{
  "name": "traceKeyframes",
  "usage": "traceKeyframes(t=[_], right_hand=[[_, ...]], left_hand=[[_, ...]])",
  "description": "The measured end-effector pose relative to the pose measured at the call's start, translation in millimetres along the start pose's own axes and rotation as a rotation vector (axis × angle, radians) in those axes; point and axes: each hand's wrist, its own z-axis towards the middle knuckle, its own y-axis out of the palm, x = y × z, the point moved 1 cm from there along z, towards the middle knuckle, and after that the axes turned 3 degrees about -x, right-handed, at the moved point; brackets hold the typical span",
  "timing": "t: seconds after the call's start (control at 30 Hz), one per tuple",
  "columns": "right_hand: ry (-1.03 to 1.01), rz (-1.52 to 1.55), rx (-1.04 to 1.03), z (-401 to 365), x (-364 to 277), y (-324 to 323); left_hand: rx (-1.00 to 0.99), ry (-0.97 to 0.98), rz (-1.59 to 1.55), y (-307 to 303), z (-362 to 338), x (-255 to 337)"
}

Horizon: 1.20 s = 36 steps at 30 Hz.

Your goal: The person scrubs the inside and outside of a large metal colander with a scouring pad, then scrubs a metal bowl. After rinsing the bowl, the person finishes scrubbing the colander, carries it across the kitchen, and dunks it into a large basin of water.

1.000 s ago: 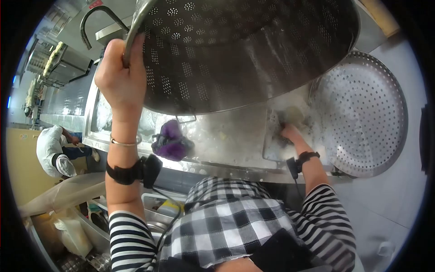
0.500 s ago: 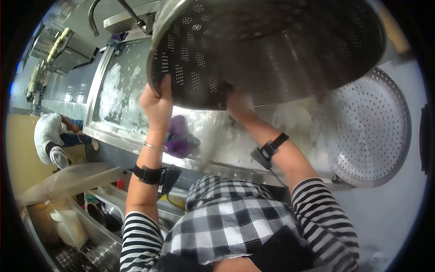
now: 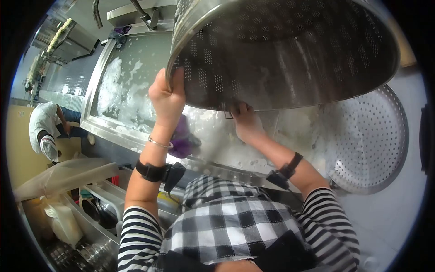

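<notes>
A large metal strainer pot (image 3: 281,72) with clusters of small holes is tilted on its side above the counter, its wide mouth turned toward me. My left hand (image 3: 168,94) grips its rim at the left, thumb inside the wall. Lower on the same rim, my right hand (image 3: 248,123) has its fingers curled over the edge, beside a small wire handle (image 3: 228,115). Behind my left wrist, a purple cloth (image 3: 182,140) lies on the wet, foamy steel counter (image 3: 272,156).
At the left is a sink of soapy water (image 3: 131,81), with a faucet (image 3: 145,17) behind. A round perforated metal tray (image 3: 369,140) lies at the right. Lower left stands a shelf unit (image 3: 97,217) with kitchenware. Another person (image 3: 45,124) bends over at far left.
The strainer pot and my left hand have shifted right, and the pot's mouth has tipped further toward me. My right hand has moved slightly lower on the rim, now with fingers showing over it.
</notes>
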Motion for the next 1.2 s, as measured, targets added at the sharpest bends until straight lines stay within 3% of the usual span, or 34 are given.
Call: traceKeyframes(t=[0.2,0.27,0.3,0.37,0.4,0.47,0.57,0.67,0.8,0.9,0.97,1.0,1.07,1.1,1.17,1.2], right_hand=[[0.172,0.016,-0.252,50.3,23.4,6.2],[0.126,0.268,-0.305,46.4,52.8,22.3],[0.122,0.264,-0.305,40.0,56.6,19.6],[0.335,0.347,-0.149,17.7,37.3,-29.0],[0.332,0.347,-0.151,6.8,24.3,-21.5],[0.155,0.053,-0.108,-5.5,-0.6,-2.2],[0.213,-0.099,-0.257,27.6,22.0,-0.8],[0.221,-0.047,-0.366,21.6,19.9,-11.8],[0.125,-0.139,-0.184,1.5,17.8,-2.2],[0.139,-0.111,-0.265,37.6,39.0,-7.1],[0.183,0.234,-0.564,44.6,51.8,-13.1],[0.183,0.232,-0.560,40.1,53.4,-16.7],[0.232,0.350,-0.192,22.9,36.8,-47.5],[0.233,0.352,-0.197,10.0,18.3,-38.5],[0.192,-0.038,-0.090,1.8,-23.7,-18.6],[0.192,-0.037,-0.088,7.6,-24.8,-17.8]], left_hand=[[-0.034,-0.059,0.021,2.6,4.6,5.3],[-0.029,-0.073,0.012,3.8,5.2,6.9],[-0.029,-0.050,0.029,4.1,5.7,7.7],[-0.029,-0.027,0.048,0.4,7.0,6.2],[-0.034,-0.031,0.046,0.3,6.5,5.1],[-0.040,-0.034,0.040,1.5,5.8,3.6],[-0.057,-0.088,0.026,3.2,5.7,4.6],[-0.036,-0.026,-0.005,8.1,7.7,9.6],[-0.046,-0.012,0.010,9.5,6.8,12.3],[-0.049,-0.010,-0.002,9.6,11.4,10.5],[-0.052,-0.005,-0.007,10.8,9.7,11.1],[-0.047,-0.012,-0.011,11.3,9.9,11.9],[-0.032,-0.022,-0.011,8.3,10.6,9.5],[-0.027,-0.024,-0.012,8.8,9.2,7.3],[-0.022,-0.017,-0.016,10.5,10.3,6.4],[-0.016,0.019,0.006,11.3,10.5,7.3]])
